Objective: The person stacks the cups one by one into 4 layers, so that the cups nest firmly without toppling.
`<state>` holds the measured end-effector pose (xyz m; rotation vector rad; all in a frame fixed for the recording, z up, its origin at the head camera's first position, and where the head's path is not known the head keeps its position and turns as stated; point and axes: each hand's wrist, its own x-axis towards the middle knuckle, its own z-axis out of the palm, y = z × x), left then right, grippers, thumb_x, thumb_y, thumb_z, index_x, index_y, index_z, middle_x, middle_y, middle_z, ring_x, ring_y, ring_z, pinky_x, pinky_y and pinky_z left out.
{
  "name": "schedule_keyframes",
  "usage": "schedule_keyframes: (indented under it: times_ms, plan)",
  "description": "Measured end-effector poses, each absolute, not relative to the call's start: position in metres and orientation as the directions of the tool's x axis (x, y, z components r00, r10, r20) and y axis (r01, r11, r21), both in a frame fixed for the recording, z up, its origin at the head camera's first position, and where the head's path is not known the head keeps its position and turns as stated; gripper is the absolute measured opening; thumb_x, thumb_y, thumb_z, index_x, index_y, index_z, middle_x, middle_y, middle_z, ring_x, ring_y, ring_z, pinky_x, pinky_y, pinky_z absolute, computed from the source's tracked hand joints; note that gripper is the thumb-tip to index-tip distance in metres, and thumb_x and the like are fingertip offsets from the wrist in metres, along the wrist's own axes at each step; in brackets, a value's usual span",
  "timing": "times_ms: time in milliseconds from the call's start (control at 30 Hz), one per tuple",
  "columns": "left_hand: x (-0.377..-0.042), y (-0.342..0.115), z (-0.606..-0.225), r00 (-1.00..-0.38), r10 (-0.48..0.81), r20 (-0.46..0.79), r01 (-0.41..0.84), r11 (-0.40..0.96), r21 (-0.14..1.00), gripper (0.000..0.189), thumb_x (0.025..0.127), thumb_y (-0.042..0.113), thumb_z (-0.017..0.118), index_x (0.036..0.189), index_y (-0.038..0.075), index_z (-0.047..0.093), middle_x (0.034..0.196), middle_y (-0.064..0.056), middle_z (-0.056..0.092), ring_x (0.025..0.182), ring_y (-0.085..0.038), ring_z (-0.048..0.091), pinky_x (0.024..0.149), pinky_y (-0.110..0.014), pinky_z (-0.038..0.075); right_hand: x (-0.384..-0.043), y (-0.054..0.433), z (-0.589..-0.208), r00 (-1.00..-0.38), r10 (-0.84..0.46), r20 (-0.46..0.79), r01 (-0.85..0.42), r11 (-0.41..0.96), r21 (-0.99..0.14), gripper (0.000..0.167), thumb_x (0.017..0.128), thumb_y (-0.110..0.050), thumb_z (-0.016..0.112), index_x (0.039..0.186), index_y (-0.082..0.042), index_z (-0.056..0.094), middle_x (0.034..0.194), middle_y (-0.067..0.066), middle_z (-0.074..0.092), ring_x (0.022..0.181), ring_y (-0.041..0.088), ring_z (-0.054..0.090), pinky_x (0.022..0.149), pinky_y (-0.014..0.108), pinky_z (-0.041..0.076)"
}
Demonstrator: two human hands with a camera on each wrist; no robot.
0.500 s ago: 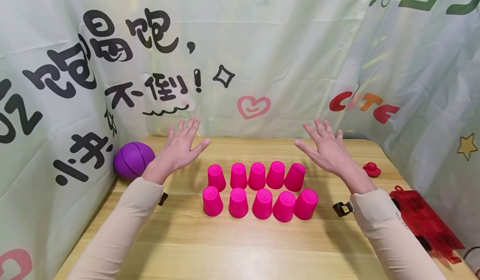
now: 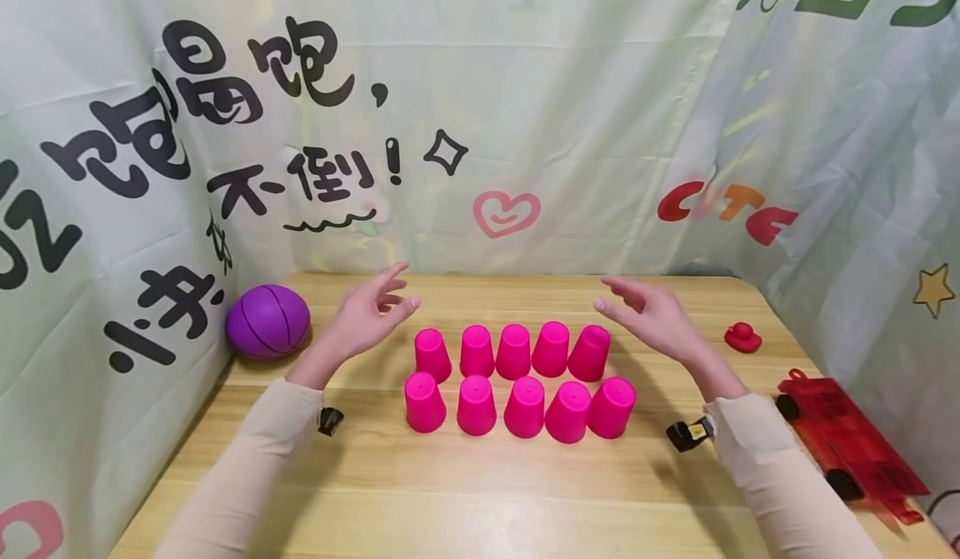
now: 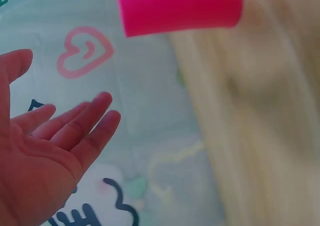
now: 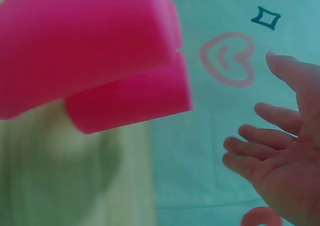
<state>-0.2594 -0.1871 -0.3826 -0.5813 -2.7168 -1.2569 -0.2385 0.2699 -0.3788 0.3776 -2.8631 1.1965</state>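
Note:
Several pink cups stand upside down in two rows on the wooden table (image 2: 465,492). The back row includes a middle cup (image 2: 514,352), and the front row has its own middle cup (image 2: 524,409). My left hand (image 2: 367,313) hovers left of the back row, fingers relaxed and slightly bent, holding nothing. On the other side my right hand (image 2: 651,317) hovers right of the back row, equally bare. The left wrist view shows the palm (image 3: 42,171) with fingers spread near a pink cup (image 3: 180,8). In the right wrist view, cups (image 4: 135,98) sit left of the loosely extended fingers.
A purple ball (image 2: 268,321) lies at the table's left edge. Over on the right are a small red hat-shaped object (image 2: 742,337) and a translucent red toy vehicle (image 2: 855,434) with black wheels. Printed cloth (image 2: 585,109) hangs behind and along the sides.
Both hands have come down slightly, and their fingers have gone from raised and spread to turned inward and more bent. The cups have not moved.

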Motion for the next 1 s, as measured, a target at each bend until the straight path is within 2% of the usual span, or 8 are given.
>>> schedule_keyframes:
  times_ms: [67,133,233,300,433,633,800,1000]
  plan:
    - [-0.258,-0.186,-0.389,-0.927,0.301,0.223,0.362,0.565,0.742,0.068,0.100,0.033,0.073,0.159,0.012,0.046,0.140,-0.026,0.066,0.117,-0.039,0.073,0.102,-0.053,0.059,-0.238,0.272,-0.389,-0.975,-0.198,0.105,-0.211,0.656,-0.725,0.069,0.101,-0.049,0.068,0.153,-0.006,0.053,0.148,0.022,0.062,0.135,0.043,0.061,0.109,0.056,0.053]
    - [-0.257,-0.186,-0.397,-0.928,0.307,0.212,0.355,0.554,0.753,0.063,0.099,0.031,0.074,0.155,0.011,0.051,0.134,-0.025,0.070,0.116,-0.037,0.074,0.099,-0.052,0.060,-0.237,0.274,-0.398,-0.978,-0.182,0.102,-0.197,0.640,-0.743,0.065,0.100,-0.046,0.070,0.149,-0.004,0.057,0.141,0.020,0.067,0.128,0.039,0.066,0.102,0.043,0.059]
    - [-0.255,-0.187,-0.408,-0.929,0.321,0.186,0.343,0.550,0.762,0.056,0.098,0.028,0.075,0.148,0.010,0.058,0.131,-0.022,0.072,0.115,-0.035,0.074,0.097,-0.051,0.061,-0.236,0.275,-0.411,-0.979,-0.179,0.097,-0.189,0.622,-0.759,0.059,0.101,-0.042,0.071,0.145,-0.003,0.061,0.138,0.019,0.069,0.123,0.036,0.068,0.095,0.024,0.059]
    - [-0.254,-0.188,-0.415,-0.927,0.335,0.169,0.340,0.555,0.760,0.053,0.098,0.027,0.075,0.145,0.010,0.060,0.131,-0.021,0.072,0.115,-0.035,0.073,0.097,-0.051,0.061,-0.234,0.275,-0.417,-0.980,-0.179,0.086,-0.179,0.610,-0.772,0.058,0.100,-0.040,0.072,0.144,-0.004,0.062,0.138,0.019,0.069,0.124,0.036,0.068,0.092,0.018,0.056]
    - [-0.252,-0.188,-0.426,-0.925,0.360,0.118,0.316,0.561,0.765,0.053,0.097,0.031,0.076,0.144,0.010,0.062,0.136,-0.021,0.070,0.120,-0.035,0.071,0.100,-0.053,0.059,-0.231,0.273,-0.426,-0.979,-0.192,0.067,-0.169,0.587,-0.792,0.058,0.099,-0.038,0.074,0.145,-0.004,0.061,0.140,0.019,0.068,0.127,0.037,0.066,0.094,0.019,0.056]
    - [-0.250,-0.188,-0.435,-0.920,0.390,0.051,0.280,0.559,0.781,0.057,0.097,0.034,0.075,0.144,0.006,0.061,0.136,-0.016,0.070,0.122,-0.036,0.069,0.102,-0.054,0.057,-0.228,0.269,-0.433,-0.973,-0.217,0.075,-0.186,0.555,-0.811,0.057,0.098,-0.030,0.076,0.146,-0.003,0.060,0.140,0.018,0.068,0.125,0.035,0.065,0.093,0.014,0.052]
    - [-0.249,-0.188,-0.441,-0.914,0.405,0.026,0.273,0.566,0.778,0.056,0.096,0.034,0.076,0.143,0.007,0.062,0.133,-0.015,0.071,0.121,-0.036,0.070,0.102,-0.052,0.058,-0.226,0.268,-0.437,-0.973,-0.226,0.058,-0.175,0.543,-0.822,0.058,0.098,-0.030,0.076,0.147,-0.003,0.059,0.136,0.017,0.069,0.119,0.032,0.066,0.088,0.020,0.057]
    - [-0.248,-0.188,-0.446,-0.910,0.414,0.035,0.282,0.554,0.783,0.053,0.094,0.033,0.080,0.140,0.009,0.065,0.126,-0.013,0.075,0.115,-0.033,0.073,0.099,-0.048,0.060,-0.226,0.267,-0.442,-0.973,-0.223,0.057,-0.173,0.545,-0.820,0.058,0.098,-0.030,0.076,0.147,-0.004,0.059,0.137,0.017,0.068,0.119,0.031,0.066,0.087,0.023,0.058]
